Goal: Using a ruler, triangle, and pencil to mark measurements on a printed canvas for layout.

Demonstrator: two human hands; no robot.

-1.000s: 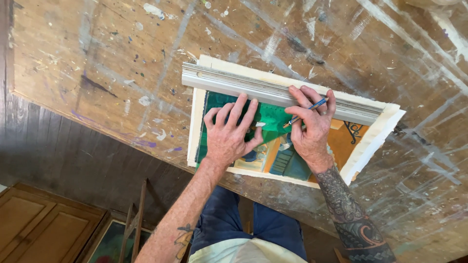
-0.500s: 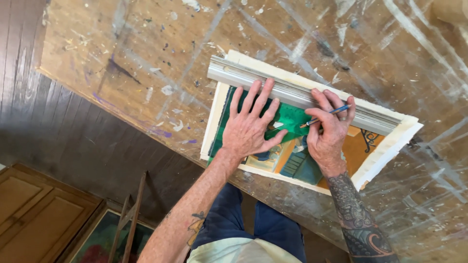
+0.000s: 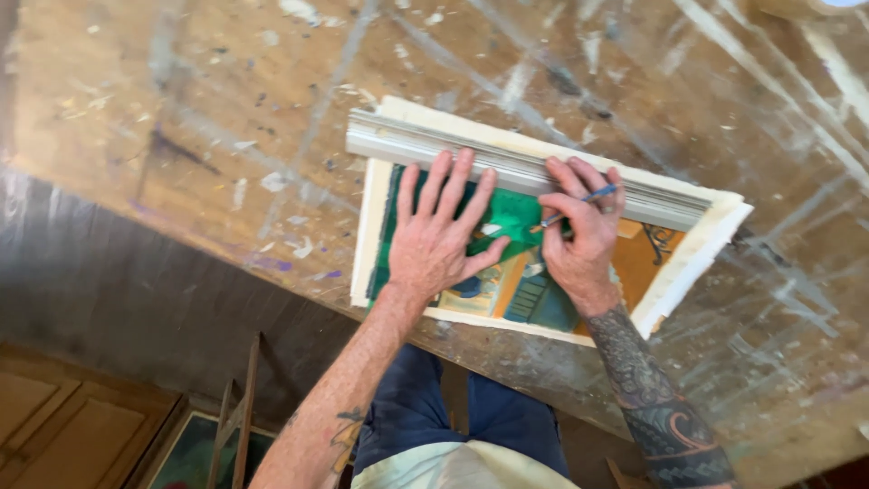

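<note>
A colourful painting (image 3: 634,272) with a wide cream border lies on a paint-stained wooden table (image 3: 226,118). A long grey strip of frame moulding (image 3: 516,167) rests along the painting's far edge. My left hand (image 3: 439,240) lies flat on the green part of the picture, fingers spread, fingertips against the moulding. My right hand (image 3: 579,240) grips a blue pen (image 3: 579,201) whose tip points left, just below the moulding.
The table's near edge runs diagonally from the left down to the lower right. Below it are dark floorboards (image 3: 109,299), a wooden cabinet (image 3: 63,426) at the bottom left, and a wooden frame (image 3: 237,426) leaning by my legs.
The view has shifted, so the painting and hands sit slightly elsewhere in the frame. Both hands keep the same pose on the painting and moulding; the pen stays by the moulding.
</note>
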